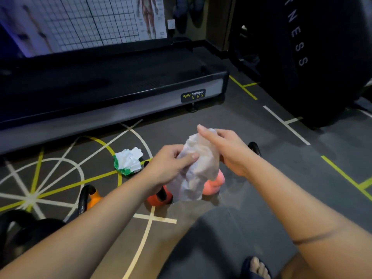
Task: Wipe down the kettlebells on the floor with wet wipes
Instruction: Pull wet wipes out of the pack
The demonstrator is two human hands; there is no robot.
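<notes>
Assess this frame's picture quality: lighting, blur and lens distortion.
Head view: dim indoor light, with a blue cast at the upper left; the wall chart is soft and its grid lines splay from the wide lens; the treadmill label reads clearly; the wet wipe held in the left hand and right hand is slightly smeared; the black kettlebell sinks into shadow.

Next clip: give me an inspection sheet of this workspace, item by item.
Surface: grey gym floor with yellow and white line markings.
Job's things: crumpled white wet wipe; green-and-white wipe packet on the floor; orange kettlebell with black handle, red-orange kettlebell, pink kettlebell and black kettlebells, all on the floor.
Clutter: nothing seen.
Grippers: left hand and right hand both hold the wipe above the kettlebells.
Cables: nothing seen.
Surroundings: black treadmill, big black tyre, wall posters.
</notes>
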